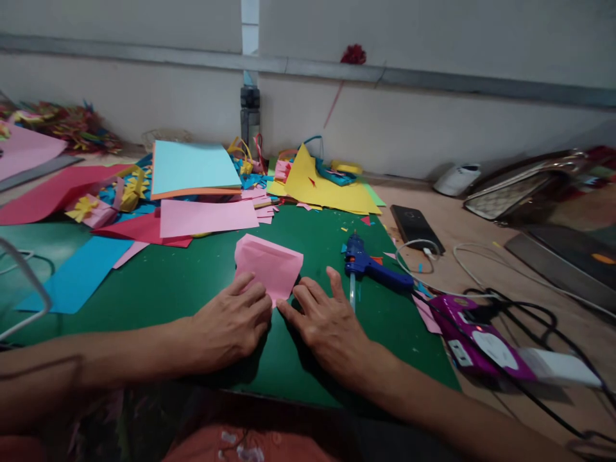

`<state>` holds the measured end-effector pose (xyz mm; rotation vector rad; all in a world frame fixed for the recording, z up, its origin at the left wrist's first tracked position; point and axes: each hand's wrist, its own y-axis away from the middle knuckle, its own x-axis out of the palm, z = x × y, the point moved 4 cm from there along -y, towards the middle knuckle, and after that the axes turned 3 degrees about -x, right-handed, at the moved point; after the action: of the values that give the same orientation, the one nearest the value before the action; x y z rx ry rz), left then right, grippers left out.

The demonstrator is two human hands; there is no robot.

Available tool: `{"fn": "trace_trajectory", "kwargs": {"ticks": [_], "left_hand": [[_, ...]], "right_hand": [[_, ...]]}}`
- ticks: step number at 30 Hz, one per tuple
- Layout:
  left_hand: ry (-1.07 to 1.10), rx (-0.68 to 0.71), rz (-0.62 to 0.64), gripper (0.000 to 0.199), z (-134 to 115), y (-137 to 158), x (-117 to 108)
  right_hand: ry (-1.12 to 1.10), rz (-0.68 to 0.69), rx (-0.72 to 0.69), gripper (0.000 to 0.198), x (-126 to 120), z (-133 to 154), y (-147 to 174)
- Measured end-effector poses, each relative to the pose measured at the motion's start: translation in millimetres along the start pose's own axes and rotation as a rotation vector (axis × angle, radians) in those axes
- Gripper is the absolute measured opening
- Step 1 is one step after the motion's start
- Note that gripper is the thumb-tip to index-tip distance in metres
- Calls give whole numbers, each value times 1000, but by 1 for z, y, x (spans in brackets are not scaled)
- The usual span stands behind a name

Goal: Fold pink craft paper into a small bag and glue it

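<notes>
A folded piece of pink paper lies in front of me on the green board, its far edge turned up. My left hand is on its near left side, fingers curled and pressed against it. At the near right corner, the fingertips of my right hand pinch the paper, while the little finger sticks up apart from the others. The undersides of both hands are hidden. To the right of my right hand rests a blue glue gun with a clear glue stick in it.
Stacked coloured sheets, a pink strip and yellow paper lie behind. Blue paper is on the left. On the right are a phone, a purple power strip with tangled cables, and a bag.
</notes>
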<state>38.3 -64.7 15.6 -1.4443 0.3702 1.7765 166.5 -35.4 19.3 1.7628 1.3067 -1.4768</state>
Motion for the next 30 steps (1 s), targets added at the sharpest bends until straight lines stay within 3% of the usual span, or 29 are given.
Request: {"fn": "trace_trajectory", "kwargs": {"ticks": [9, 13, 18, 24, 30], "left_hand": [[-3, 1, -15, 10, -4, 6, 1], [33, -5, -12, 8, -1, 4, -1], [80, -17, -84, 8, 4, 2, 2], [110, -32, -143, 12, 7, 1, 5], [120, -57, -159, 15, 10, -1, 6]], "right_hand": [[120, -88, 18, 20, -2, -11, 5], [215, -179, -135, 28, -8, -7, 0], [333, -169, -325, 23, -4, 5, -13], [409, -313, -279, 29, -4, -4, -16], [321, -417, -309, 18, -1, -17, -19]]}}
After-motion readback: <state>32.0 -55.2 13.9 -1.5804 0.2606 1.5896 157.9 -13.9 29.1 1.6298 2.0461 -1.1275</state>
